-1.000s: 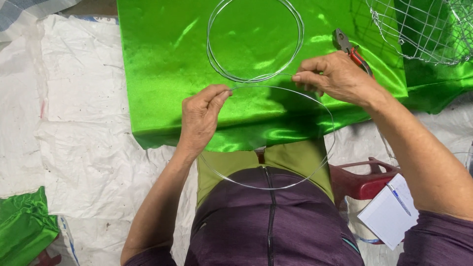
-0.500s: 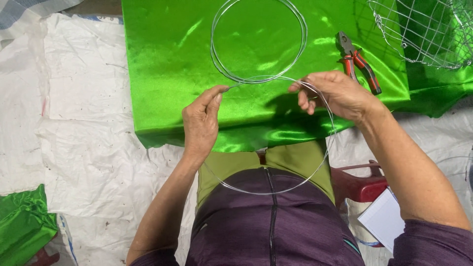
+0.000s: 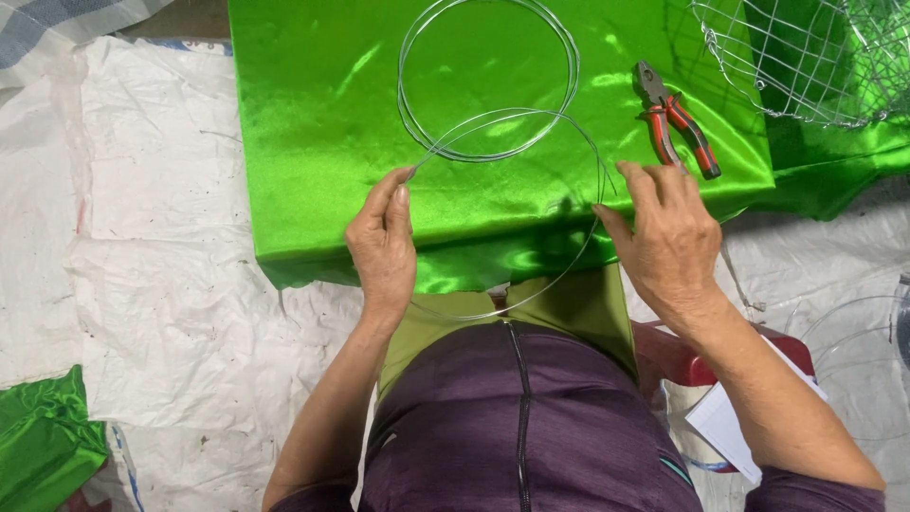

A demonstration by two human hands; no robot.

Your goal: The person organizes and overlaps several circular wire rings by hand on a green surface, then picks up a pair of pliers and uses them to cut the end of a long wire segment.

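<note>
Pinching a wire ring (image 3: 569, 128), left hand (image 3: 384, 246) and right hand (image 3: 664, 237) (lower arc barely visible).

The right hand (image 3: 668, 237) now sits lower and further right than a second ago, clear of the pliers (image 3: 675, 118), which lie fully uncovered on the green cloth (image 3: 322, 142). The wire ring (image 3: 531, 118) it holds with the left hand (image 3: 384, 251) spreads wider between them.
</note>
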